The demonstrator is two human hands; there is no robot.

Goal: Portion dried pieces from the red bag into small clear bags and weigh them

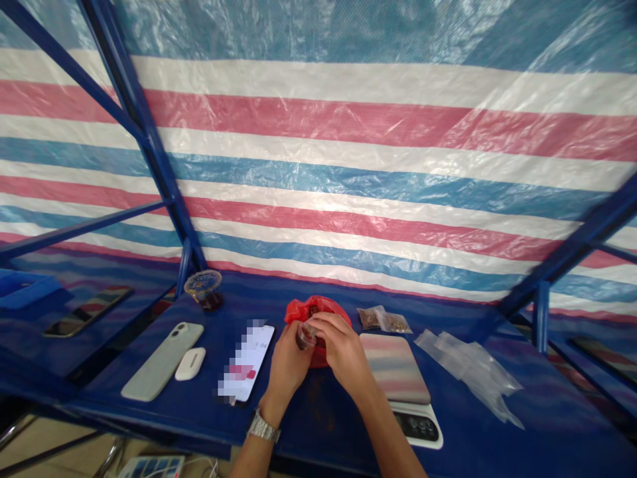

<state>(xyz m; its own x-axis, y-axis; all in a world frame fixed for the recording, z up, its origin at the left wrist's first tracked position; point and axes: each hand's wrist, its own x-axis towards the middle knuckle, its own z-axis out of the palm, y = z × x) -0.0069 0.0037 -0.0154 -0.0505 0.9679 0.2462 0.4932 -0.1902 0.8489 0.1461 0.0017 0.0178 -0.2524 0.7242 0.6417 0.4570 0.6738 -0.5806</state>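
Just in front of me a red plastic bag (321,307) lies open on the blue table, with dark brown bits inside. Over its mouth, my left hand (291,358) is closed around a small clear plastic bag (305,336) with something brown in it. My right hand (338,342) is closed too, its fingertips pinching at the small bag's opening; the fingers partly hide it. Right of the hands is a white kitchen scale (421,428) with a shiny metal plate. Behind the scale lie two small filled clear bags (381,320) with brown contents.
Flat clear plastic bags (470,372) lie at the right. To the left are a lit phone (246,365), a white earphone case (190,364), a pale phone (162,362) and a lidded cup (204,290) of dark liquid. Blue metal posts (169,192) and a striped sheet stand behind.
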